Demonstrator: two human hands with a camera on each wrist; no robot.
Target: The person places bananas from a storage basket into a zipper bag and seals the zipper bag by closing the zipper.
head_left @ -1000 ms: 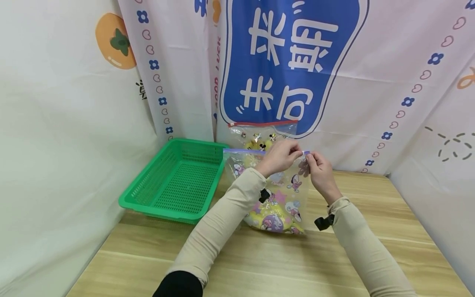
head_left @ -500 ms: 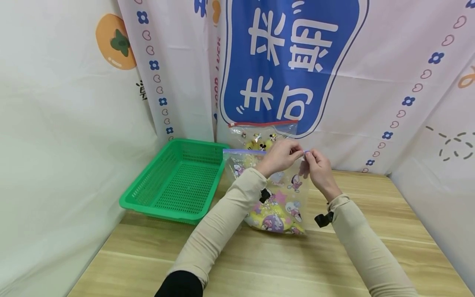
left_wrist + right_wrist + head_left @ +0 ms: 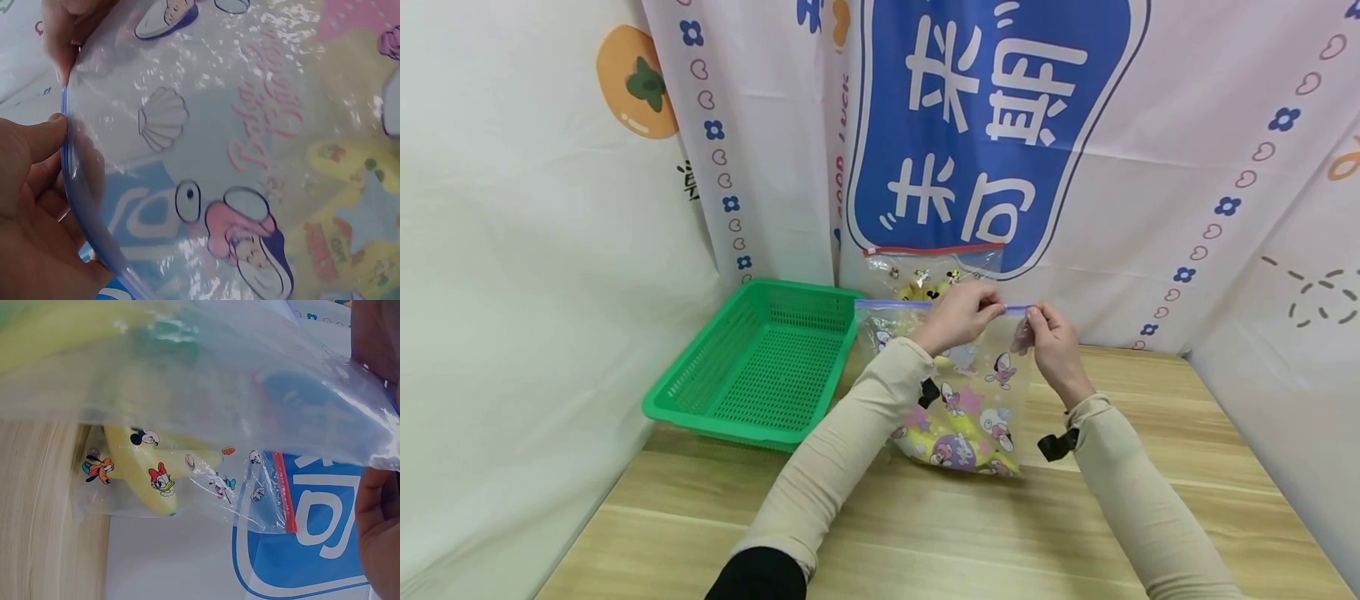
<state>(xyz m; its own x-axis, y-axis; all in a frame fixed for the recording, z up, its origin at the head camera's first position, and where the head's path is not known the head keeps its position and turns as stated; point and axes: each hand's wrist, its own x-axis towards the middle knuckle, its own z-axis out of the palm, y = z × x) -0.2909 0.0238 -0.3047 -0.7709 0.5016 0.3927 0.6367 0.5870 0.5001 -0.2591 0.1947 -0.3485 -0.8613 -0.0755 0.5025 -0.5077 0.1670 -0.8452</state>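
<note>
A clear zip bag [image 3: 973, 400] printed with cartoon shells and stars stands upright on the table, yellow fruit in its bottom. Along its top runs a purple zip strip [image 3: 887, 305]. My left hand [image 3: 961, 318] pinches this strip right of its middle; in the left wrist view the thumb lies on one side and fingers show through the film on the other. At the top right corner, my right hand [image 3: 1058, 346] holds the strip's end between thumb and fingers. A short stretch of strip shows between the hands.
Behind stands a second zip bag [image 3: 880, 265] with a red strip, holding bananas [image 3: 140, 478]. An empty green plastic basket [image 3: 775, 375] sits to the left on the wooden table [image 3: 925, 533]. A printed curtain [image 3: 1150, 208] hangs close behind the bags.
The hands have drawn slightly apart, the left a little leftward and the right a little rightward. More purple strip shows between them, and the bag's top has shifted slightly right.
</note>
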